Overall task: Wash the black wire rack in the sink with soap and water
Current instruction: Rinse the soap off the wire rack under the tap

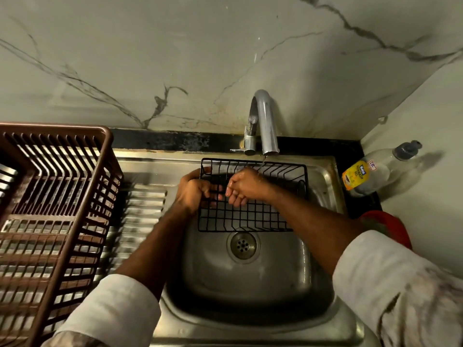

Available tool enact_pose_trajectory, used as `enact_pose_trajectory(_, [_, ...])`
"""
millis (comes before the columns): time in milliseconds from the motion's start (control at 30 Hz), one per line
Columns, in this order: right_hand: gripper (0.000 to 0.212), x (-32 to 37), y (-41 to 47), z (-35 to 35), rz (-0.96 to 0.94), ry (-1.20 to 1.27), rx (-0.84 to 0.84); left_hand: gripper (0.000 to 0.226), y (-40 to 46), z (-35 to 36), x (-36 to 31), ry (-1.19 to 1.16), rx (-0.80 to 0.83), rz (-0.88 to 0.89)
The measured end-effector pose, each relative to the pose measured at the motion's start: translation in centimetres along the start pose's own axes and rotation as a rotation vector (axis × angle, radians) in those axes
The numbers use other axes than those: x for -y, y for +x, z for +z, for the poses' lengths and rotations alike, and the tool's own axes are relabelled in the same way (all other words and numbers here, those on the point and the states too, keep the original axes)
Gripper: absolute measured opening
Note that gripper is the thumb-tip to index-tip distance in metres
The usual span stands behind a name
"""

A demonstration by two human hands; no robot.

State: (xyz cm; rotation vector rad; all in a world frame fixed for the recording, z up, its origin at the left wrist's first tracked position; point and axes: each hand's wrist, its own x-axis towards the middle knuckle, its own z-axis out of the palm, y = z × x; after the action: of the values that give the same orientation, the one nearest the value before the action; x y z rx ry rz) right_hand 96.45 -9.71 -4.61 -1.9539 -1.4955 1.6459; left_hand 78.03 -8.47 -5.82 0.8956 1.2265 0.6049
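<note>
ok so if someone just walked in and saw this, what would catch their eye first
Most likely the black wire rack held over the steel sink, under a thin stream from the tap. The left hand grips the rack's left edge, while the wet right hand works on its wires. Next, the big brown plastic dish basket at left, and the dishwash gel bottle lying at right.

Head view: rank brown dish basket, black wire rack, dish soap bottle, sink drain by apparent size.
Largest to smallest as they appear:
1. brown dish basket, though nearness to the camera inflates it
2. black wire rack
3. dish soap bottle
4. sink drain
</note>
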Motion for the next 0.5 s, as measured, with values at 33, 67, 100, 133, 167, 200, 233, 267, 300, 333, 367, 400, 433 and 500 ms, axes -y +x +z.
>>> enact_pose_trajectory(33, [0.028, -0.3, 0.1, -0.5, 0.024, -0.001, 0.055, 0.066, 0.1, -0.2, 0.0, 0.005, 0.003, -0.005])
enact_pose_trajectory(67, [0.027, -0.9, 0.2, -1.0, 0.063, -0.127, 0.159, 0.069, 0.2, -0.5, 0.1, 0.023, 0.003, -0.002])
enact_pose_trajectory(100, [0.025, -1.7, 0.0, -1.4, 0.144, -0.318, 0.274, 0.071, 0.3, -1.0, 0.2, 0.042, -0.002, 0.004])
enact_pose_trajectory(133, [0.023, -2.7, -0.2, -1.6, 0.248, -0.497, 0.361, 0.073, 0.4, -1.3, 0.2, 0.054, -0.004, 0.014])
enact_pose_trajectory(167, [0.021, -3.5, -0.4, -1.5, 0.314, -0.642, 0.415, 0.075, 0.5, -1.5, 0.2, 0.053, -0.003, 0.018])
enact_pose_trajectory(200, [0.018, -3.8, -0.5, -1.4, 0.336, -0.773, 0.434, 0.076, 0.5, -1.6, 0.1, 0.048, -0.006, 0.016])
enact_pose_trajectory(233, [0.015, -3.4, -0.6, -1.3, 0.316, -0.88, 0.426, 0.075, 0.6, -1.6, 0.0, 0.043, -0.009, 0.013])
enact_pose_trajectory(267, [0.015, -2.8, -0.5, -1.0, 0.266, -0.945, 0.404, 0.075, 0.7, -1.3, -0.2, 0.04, -0.011, 0.01])
enact_pose_trajectory(300, [0.015, -2.4, -0.3, -0.7, 0.213, -0.956, 0.374, 0.075, 0.8, -1.0, -0.4, 0.035, -0.01, 0.006])
enact_pose_trajectory(333, [0.017, -2.1, 0.1, -0.5, 0.171, -0.897, 0.342, 0.076, 0.8, -0.6, -0.4, 0.034, -0.01, 0.005])
enact_pose_trajectory(367, [0.021, -2.0, 0.5, -0.4, 0.16, -0.742, 0.313, 0.079, 0.9, -0.3, -0.5, 0.034, -0.008, 0.01])
enact_pose_trajectory(400, [0.026, -1.9, 0.8, -0.4, 0.167, -0.529, 0.283, 0.081, 0.9, -0.3, -0.5, 0.039, -0.008, 0.019])
enact_pose_trajectory(433, [0.029, -2.1, 0.9, -0.4, 0.174, -0.356, 0.254, 0.081, 0.9, -0.4, -0.5, 0.042, -0.009, 0.025])
enact_pose_trajectory(500, [0.03, -2.9, 0.7, -0.7, 0.177, -0.242, 0.286, 0.082, 0.9, -1.1, -0.6, 0.046, -0.016, 0.017])
